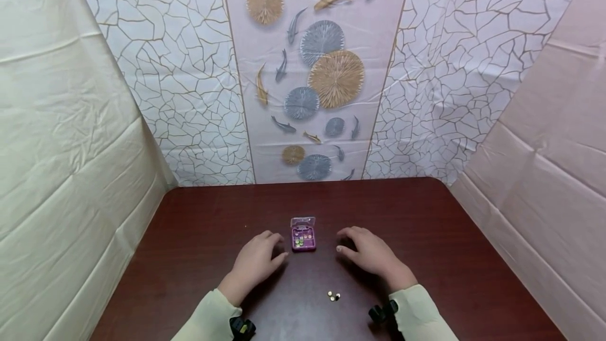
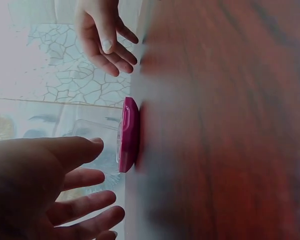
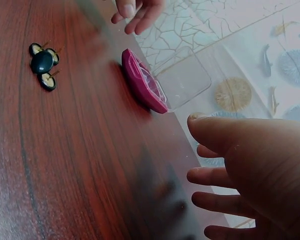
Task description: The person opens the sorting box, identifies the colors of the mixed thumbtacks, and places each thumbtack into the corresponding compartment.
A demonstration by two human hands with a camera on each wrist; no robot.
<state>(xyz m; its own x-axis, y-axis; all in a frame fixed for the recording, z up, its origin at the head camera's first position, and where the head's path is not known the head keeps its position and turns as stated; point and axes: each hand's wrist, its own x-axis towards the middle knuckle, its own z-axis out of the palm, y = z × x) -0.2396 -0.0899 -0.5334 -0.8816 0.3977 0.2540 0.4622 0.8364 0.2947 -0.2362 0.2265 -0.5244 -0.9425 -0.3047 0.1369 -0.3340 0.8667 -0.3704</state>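
Surface (image 1: 440,257) is dark reddish-brown wood; far edge runs across mid-frame in head view, rounded corners at L & R, side edges slanting out to the lower corners. Patterned cloth (image 1: 189,120) hangs behind far edge, plain pale cloths (image 1: 71,120) along both sides. Plenty of room btwn each hand & its side edge, also btwn box & far edge.

Purple box (image 1: 304,249) sits on surface just below ctr of frame, btwn the two hands. Left hand (image 1: 258,259) is L of it, thumb & fingertips just beside box wall but apart; right hand (image 1: 371,251) is R of it, w/ a wider gap. Both hands released, fingers loosely bent & spread, nothing gripped; can't tell if fingertips touch surface. Approx four tacks (image 3: 42,62) lie in a small cluster at lower ctr of head view, nearer the viewer than box, a bit R of it; R wrist view (upper left) shows dark round heads, pale undersides, thin gold-coloured prongs.

Box has a clear lid (image 3: 182,80) tipped up & back on its far side. Inside, divided into compartments: yellow-green bits (image 1: 299,242) lower left, pinkish bits (image 1: 308,237) toward R; too small to ID.

Pale sleeves (image 1: 421,312) come in from bottom of frame, each w/ a black wrist device (image 1: 242,328).
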